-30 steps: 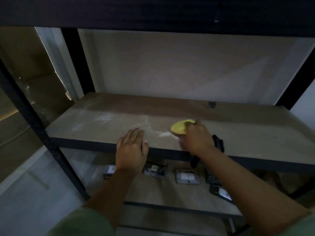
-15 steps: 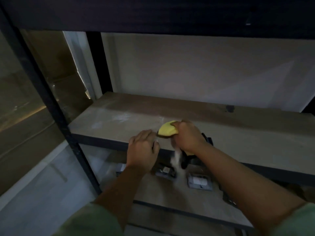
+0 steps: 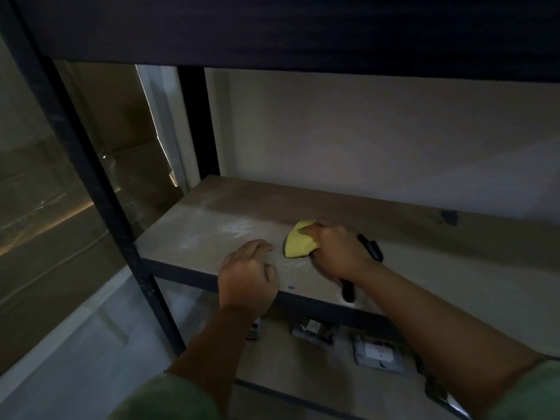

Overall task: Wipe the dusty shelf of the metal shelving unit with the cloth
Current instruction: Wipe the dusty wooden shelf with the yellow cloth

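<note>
The metal shelving unit (image 3: 100, 189) fills the view, its dark uprights framing a pale board shelf (image 3: 454, 268) that carries the work. White dust patches (image 3: 236, 228) lie on the board beyond and to the left of both sets of fingers, so by my reading that left portion is not yet wiped. On the lower shelf (image 3: 288, 359), beneath the wrists, sit several small packaged items (image 3: 378, 354), too dim to identify.

The right hand (image 3: 336, 253) presses down on the shelf with its fingers curled round a bunched yellow cloth (image 3: 298, 244); the cloth sticks out past the fingertips toward the left and lies against the board, probably bunched so that pressure falls on one pad of fabric. The left hand (image 3: 247, 277) rests at the shelf's front edge just beside the cloth, fingers bent over the board and holding nothing I can see, most likely bracing the body during the stroke.

A black marker-like object (image 3: 369, 247) lies on the board behind the right knuckles, and another dark piece (image 3: 348, 291) shows under the right wrist; whether they are one object I cannot tell.
</note>
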